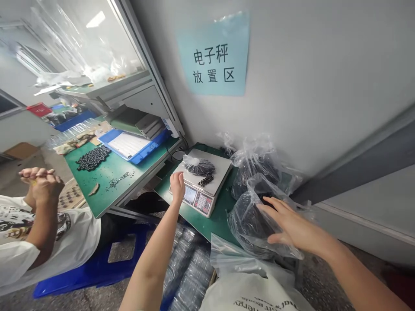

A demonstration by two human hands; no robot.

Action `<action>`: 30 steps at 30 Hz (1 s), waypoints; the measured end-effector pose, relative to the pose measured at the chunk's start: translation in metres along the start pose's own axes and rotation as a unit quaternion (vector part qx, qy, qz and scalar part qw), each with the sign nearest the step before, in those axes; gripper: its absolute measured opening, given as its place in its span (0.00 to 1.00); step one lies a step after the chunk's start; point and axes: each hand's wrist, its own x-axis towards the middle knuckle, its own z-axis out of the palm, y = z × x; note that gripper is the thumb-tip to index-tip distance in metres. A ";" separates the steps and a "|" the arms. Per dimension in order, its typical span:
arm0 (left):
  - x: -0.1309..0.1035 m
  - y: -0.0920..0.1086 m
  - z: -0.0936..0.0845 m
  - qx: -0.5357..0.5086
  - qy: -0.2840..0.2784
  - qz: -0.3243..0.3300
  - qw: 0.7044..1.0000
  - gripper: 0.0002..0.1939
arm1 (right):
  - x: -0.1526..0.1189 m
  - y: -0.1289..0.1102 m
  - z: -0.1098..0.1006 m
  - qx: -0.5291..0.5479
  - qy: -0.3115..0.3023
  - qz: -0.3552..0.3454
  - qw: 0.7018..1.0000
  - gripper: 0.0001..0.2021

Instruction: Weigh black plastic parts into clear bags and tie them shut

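Evidently we are at a weighing step: a small bag [201, 166] of dark pieces sits on the plate of the scale [219, 173], its top gathered, with a little heap of loose black pieces [206, 180] just beside it on the same plate. Our left hand [177, 186] is at the front left of the scale, near the display [189, 195], with its fingers raised; whether they pinch anything or touch the casing, we cannot tell. Our right hand [282, 221] has its fingers spread and the thumb apart, over the mouth of a large clear bag [244, 218] that holds more dark contents; contact with the plastic is unclear. Behind that stands another filled bag [256, 170], and both share the green table [222, 218] with the scale. As we judge it, the next move calls for keeping the left hand off the plate so the weight can settle, reading the display, and using the right hand for a small correction from the large bag if the amount falls short. Slack plastic could snag our fingers, and the loose pieces could roll, so a light touch suits.
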 end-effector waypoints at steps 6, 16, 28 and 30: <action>0.001 0.008 0.014 0.022 -0.062 0.034 0.997 0.11 | -0.003 -0.002 0.001 -0.002 0.004 -0.003 1.000 0.37; -0.011 0.050 0.060 0.146 -0.230 0.117 0.955 0.17 | 0.001 -0.013 0.002 -0.045 -0.007 -0.002 0.999 0.42; -0.020 0.065 0.053 0.212 -0.289 0.052 0.932 0.13 | -0.026 -0.007 -0.011 0.028 0.065 0.071 0.995 0.35; -0.020 0.069 0.050 0.198 -0.299 0.039 0.933 0.12 | -0.031 -0.006 -0.011 0.022 0.086 0.071 0.994 0.33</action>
